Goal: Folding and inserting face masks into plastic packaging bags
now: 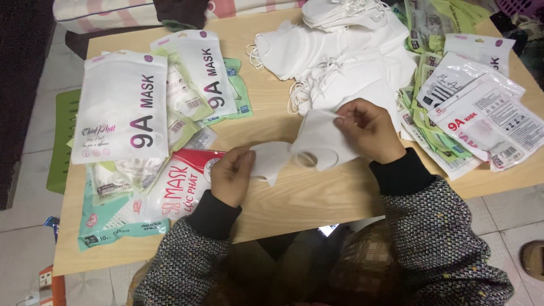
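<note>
- The left hand (pixel 231 177) pinches one end of a white mask (pixel 309 148), grip shut on it.
- The right hand (pixel 368 129) pinches the mask's top edge, fingers together on it.
- The mask lies on the table (pixel 306 198), in the middle.
- A pile of white masks (pixel 340 62) sits at 12 o'clock.
- Mask packets (pixel 122 107) lie at 9 o'clock.
- More packets (pixel 481 119) lie at 3 o'clock.

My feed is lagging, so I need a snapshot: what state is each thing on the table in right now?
White face mask: unfolded, held above the wooden table by both hands.
Left hand: fingers pinching the mask's left end.
Right hand: fingers pinching its upper edge.
Loose white masks: unpackaged, heaped.
Large white pouch: lying flat, face up.
Pouches at right: overlapping, fanned out.
</note>
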